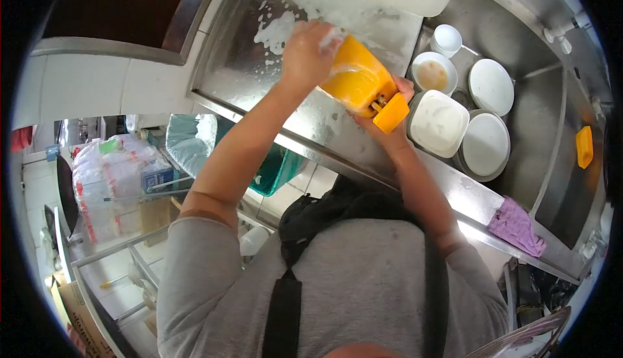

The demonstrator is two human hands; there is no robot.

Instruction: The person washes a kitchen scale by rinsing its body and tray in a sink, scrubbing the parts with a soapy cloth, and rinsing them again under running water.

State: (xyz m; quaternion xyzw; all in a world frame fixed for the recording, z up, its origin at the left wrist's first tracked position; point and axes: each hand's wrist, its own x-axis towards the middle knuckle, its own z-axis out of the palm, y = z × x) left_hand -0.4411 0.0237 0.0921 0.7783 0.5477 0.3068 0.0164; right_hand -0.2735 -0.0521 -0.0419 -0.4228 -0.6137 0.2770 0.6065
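At the left, white soap suds (279,32) lie in patches on the flat stainless-steel drainboard (243,75). The left hand (308,56) bends over the far-left end of the tapered yellow plastic container (355,75), touching it, with foam at its fingers; whether they grip the wall or a scrubber is hidden. The container is held tilted above the drainboard, between the two hands. Foam streaks its upper face, so soaping looks under way and rinsing not yet done; no running water shows on it. The right hand (392,141) is clasped around the near-right end, beside the projecting yellow plastic block (391,112).

Farther right, in the steel sink (535,131), stand a round white bowl (450,75) with brownish liquid, a squarish white container (438,124), a small white cup (446,38), a stack of round white dishes (487,144) and an oval white dish (491,87). The bowl looks unwashed; for the others I cannot tell. A crumpled purple cloth (516,226) lies on the near edge, and a small yellow plastic piece (585,147) sits at the far right, apart from the hands.
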